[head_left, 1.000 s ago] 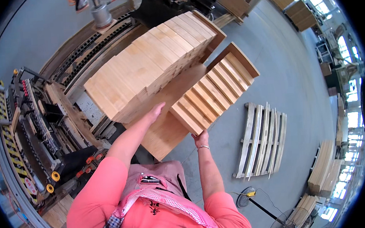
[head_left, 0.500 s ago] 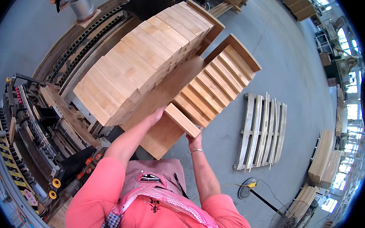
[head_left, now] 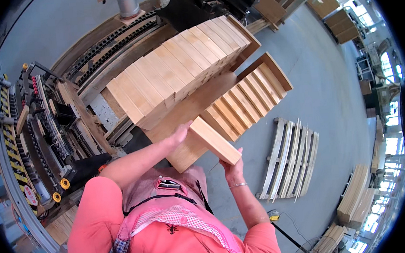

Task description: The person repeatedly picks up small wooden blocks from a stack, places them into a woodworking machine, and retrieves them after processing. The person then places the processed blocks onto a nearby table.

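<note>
Between my two hands is a long, pale wooden block (head_left: 215, 142), tilted across the near end of a row. My left hand (head_left: 181, 133) grips its upper left end, and my right hand (head_left: 233, 168) holds its lower right end, with the thumb along the side. Just beyond it a stepped row of wooden blocks (head_left: 245, 101) lies on a flat wooden board (head_left: 185, 153). A taller stack of similar pieces (head_left: 175, 65) stands on the board's left side. Upright end boards (head_left: 275, 71) close off the far ends. My left fingers are partly hidden behind the block.
Left of me is a machine with rails and rollers (head_left: 40, 131), with yellow-black striped edging. A slatted pallet (head_left: 290, 160) lies on the grey floor to the right. A dark pole with a cable (head_left: 290, 234) is near my right elbow. Stacked boards (head_left: 353, 194) stand farther right.
Both hands have drawn the block away from the row's near end and to the right, raising it toward me. The whole view has shifted slightly.
</note>
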### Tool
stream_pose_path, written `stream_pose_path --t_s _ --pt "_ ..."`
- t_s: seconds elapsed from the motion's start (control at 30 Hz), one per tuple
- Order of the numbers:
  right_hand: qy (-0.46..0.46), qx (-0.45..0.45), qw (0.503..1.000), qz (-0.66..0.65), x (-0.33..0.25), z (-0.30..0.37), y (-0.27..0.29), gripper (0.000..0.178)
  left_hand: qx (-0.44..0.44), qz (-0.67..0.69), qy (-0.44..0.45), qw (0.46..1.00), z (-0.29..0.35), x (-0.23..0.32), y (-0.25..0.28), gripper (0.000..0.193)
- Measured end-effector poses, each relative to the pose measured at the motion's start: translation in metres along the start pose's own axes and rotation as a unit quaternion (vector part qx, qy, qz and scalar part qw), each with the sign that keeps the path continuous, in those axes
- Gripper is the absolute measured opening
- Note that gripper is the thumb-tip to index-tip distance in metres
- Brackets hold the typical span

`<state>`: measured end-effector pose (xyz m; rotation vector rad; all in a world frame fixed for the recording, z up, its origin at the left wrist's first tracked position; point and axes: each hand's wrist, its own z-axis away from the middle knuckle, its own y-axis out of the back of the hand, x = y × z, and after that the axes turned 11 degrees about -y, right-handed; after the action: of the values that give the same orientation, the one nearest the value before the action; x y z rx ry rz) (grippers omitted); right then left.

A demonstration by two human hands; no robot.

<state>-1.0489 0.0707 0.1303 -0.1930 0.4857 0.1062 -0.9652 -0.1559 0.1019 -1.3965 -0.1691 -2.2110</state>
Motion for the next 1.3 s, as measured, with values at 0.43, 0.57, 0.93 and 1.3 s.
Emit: stream_pose_path --t_s 0.43,0.57,0.93,1.3 --pt "0.064 -0.124 0.985 0.101 -0.075 0.073 -0.152 0.054 0.078 -0.025 -0.142 0.986 0.036 0.177 0.090 0.041" --pt "0.036 -0.132 0.985 0.102 -0.051 0.074 -0.200 0.054 0.068 -0.077 -0.139 0.985 0.046 0.187 0.150 0.038" --pt "0.023 -0.157 0.979 0.130 -0.001 0.076 -0.256 0.058 0.057 -0.100 -0.125 0.985 0.060 0.180 0.230 0.034" --pt "0.002 -0.107 0.988 0.111 0.021 0.053 -0.238 0.069 0.030 -0.087 -0.102 0.991 0.044 0.157 0.243 0.038"
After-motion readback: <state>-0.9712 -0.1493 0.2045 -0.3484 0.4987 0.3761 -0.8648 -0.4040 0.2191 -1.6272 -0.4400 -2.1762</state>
